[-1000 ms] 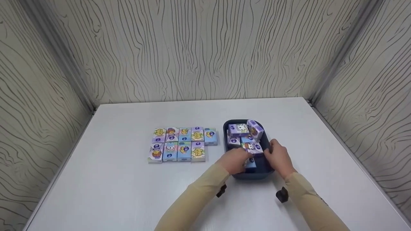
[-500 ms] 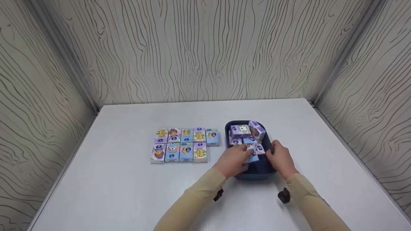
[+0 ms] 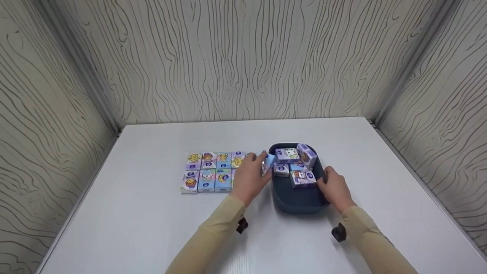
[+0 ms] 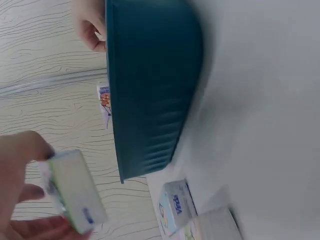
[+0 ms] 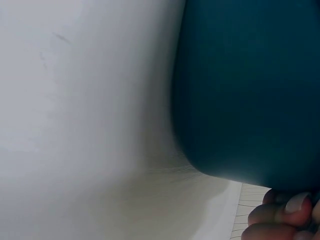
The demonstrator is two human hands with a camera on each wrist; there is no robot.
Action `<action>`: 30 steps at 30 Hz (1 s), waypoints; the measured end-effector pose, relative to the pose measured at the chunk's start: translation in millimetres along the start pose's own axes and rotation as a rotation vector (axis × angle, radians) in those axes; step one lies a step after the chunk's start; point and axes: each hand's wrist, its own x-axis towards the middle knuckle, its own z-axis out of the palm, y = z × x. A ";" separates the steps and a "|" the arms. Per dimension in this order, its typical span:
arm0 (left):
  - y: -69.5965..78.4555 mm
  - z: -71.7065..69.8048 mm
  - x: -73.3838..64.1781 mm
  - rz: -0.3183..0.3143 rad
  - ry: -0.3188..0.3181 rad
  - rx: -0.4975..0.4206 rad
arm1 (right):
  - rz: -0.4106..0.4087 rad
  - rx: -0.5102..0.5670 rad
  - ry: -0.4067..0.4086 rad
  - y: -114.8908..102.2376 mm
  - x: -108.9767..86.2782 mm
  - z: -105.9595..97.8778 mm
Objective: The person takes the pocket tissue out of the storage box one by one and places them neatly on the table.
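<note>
My left hand (image 3: 249, 180) pinches a small light-blue tissue pack (image 3: 269, 161) between thumb and fingers, at the left rim of a dark teal plastic bin (image 3: 298, 209). In the left wrist view the held tissue pack (image 4: 80, 190) is raised above the table, its pale side showing. My right hand (image 3: 336, 188) grips the bin's right rim, fingers curled over the edge. Several packs lie in the far half of the bin: a purple one with a white character (image 3: 288, 155), a tilted purple one (image 3: 307, 156) leaning on the wall, and a white-and-purple one (image 3: 303, 179) nearest me.
Left of the bin, tissue packs (image 3: 207, 180) lie flat in two tight rows on the white table (image 3: 133, 220). My left hand hides the rows' right end. Wood-patterned panels (image 3: 236, 61) enclose the table at the back and both sides.
My left hand has lifted the blue pack out of the bin's near end and carried it left past the rim. The right hand stays on the bin's rim.
</note>
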 end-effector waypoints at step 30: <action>0.9 36.7 -26.3 0.245 -0.305 0.456 | 0.015 0.012 0.012 -0.9 -2.1 3.0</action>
